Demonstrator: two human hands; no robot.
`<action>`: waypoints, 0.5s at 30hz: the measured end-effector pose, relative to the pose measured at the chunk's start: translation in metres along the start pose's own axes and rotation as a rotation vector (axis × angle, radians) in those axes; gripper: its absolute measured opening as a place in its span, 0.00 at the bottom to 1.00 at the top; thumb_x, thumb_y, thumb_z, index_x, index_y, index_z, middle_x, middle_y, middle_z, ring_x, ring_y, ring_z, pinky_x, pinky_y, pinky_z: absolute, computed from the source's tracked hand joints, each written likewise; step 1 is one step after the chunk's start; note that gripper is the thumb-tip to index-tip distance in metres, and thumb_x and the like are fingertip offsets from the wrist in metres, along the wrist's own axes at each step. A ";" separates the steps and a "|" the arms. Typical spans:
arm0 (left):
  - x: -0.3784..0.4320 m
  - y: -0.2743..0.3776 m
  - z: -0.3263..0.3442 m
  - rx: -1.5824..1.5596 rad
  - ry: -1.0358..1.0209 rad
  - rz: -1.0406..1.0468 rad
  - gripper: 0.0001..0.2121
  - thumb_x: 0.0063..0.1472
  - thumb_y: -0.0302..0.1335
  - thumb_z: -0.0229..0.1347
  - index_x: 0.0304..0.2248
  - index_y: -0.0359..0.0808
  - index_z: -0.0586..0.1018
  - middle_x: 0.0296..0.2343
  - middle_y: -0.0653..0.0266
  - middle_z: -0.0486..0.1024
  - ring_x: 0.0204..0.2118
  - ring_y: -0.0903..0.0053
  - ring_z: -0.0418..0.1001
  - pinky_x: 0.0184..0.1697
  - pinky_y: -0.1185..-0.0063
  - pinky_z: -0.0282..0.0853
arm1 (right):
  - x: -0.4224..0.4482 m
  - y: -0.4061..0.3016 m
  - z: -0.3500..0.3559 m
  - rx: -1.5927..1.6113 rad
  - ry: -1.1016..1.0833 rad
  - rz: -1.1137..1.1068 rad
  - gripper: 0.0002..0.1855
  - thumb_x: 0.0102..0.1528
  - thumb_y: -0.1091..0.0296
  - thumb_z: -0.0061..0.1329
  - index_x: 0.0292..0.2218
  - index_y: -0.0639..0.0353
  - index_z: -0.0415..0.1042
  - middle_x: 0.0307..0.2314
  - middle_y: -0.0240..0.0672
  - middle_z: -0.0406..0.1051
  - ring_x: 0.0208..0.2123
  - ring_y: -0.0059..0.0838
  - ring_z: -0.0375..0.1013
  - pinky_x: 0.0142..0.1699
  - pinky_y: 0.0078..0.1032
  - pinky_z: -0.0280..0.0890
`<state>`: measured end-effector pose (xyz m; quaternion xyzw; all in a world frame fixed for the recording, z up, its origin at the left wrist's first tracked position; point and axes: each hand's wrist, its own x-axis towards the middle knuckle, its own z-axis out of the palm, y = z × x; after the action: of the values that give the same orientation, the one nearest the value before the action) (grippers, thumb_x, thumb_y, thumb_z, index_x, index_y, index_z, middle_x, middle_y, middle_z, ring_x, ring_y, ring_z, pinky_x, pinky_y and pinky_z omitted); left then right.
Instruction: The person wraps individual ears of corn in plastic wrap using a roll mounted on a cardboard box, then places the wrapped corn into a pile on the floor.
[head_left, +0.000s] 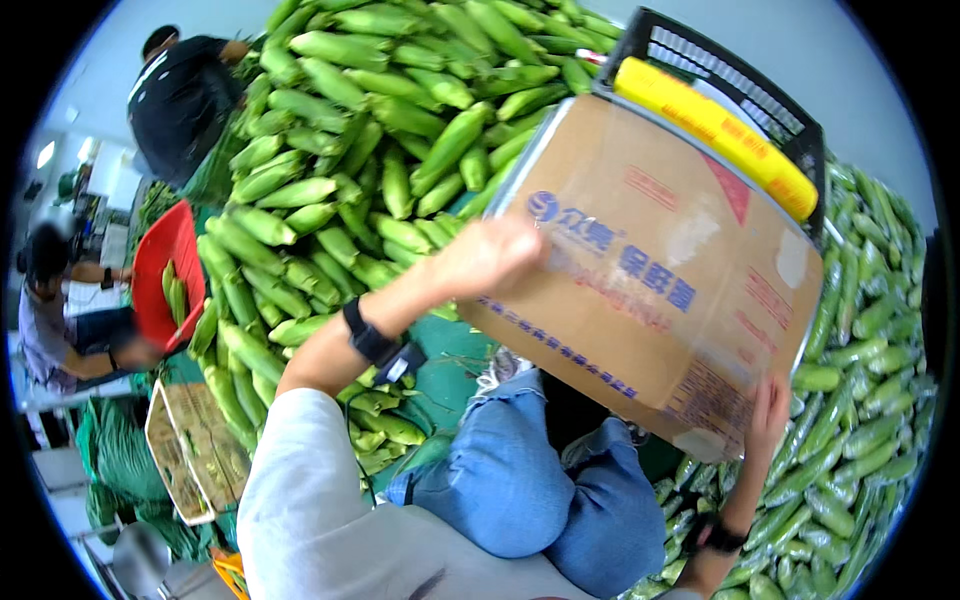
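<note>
A large flat cardboard box (637, 262) with blue and red printing lies before me, tilted in the view. My left hand (502, 255), blurred and with its fingers curled, is over the box's left part; whether it holds anything is not clear. At the box's lower right edge, my right hand (766, 412) touches the cardboard with its fingers extended; its grip is partly hidden. Behind the box's far edge, a yellow printed roll or long carton (720, 139) rests against a black plastic crate (814, 135).
Unwrapped corn ears in husks (337, 150) are heaped at left and ahead. Film-wrapped corn (847, 450) is piled at right. A red basin (169, 262) stands near a seated person (52, 322); another person (180, 105) bends over farther off. A pale crate (199, 450) sits lower left.
</note>
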<state>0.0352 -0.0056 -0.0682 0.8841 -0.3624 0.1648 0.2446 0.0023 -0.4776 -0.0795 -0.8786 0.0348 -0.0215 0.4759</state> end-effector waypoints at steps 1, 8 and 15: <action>-0.033 0.021 -0.005 -0.060 -0.108 -0.056 0.06 0.50 0.22 0.53 0.27 0.38 0.69 0.24 0.63 0.70 0.27 0.68 0.72 0.28 0.74 0.70 | -0.022 0.004 -0.008 0.003 -0.194 0.002 0.05 0.56 0.72 0.42 0.32 0.64 0.67 0.23 0.37 0.64 0.30 0.32 0.64 0.40 0.25 0.58; -0.184 -0.026 0.013 0.313 0.501 -1.069 0.17 0.53 0.27 0.53 0.42 0.31 0.67 0.39 0.50 0.66 0.44 0.56 0.64 0.49 0.68 0.60 | -0.068 -0.006 0.014 -0.224 -0.197 -0.079 0.04 0.56 0.74 0.41 0.32 0.64 0.67 0.24 0.38 0.65 0.30 0.31 0.64 0.39 0.25 0.58; -0.243 -0.139 -0.014 0.527 0.276 -1.724 0.25 0.48 0.38 0.56 0.42 0.29 0.69 0.41 0.46 0.70 0.45 0.53 0.65 0.48 0.66 0.62 | -0.057 0.002 0.009 -0.187 -0.206 -0.027 0.05 0.57 0.72 0.41 0.32 0.64 0.66 0.24 0.34 0.63 0.28 0.26 0.64 0.34 0.22 0.59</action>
<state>-0.0321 0.2248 -0.2140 0.8484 0.5057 0.1068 0.1141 -0.0541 -0.4663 -0.0869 -0.9169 -0.0244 0.0656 0.3928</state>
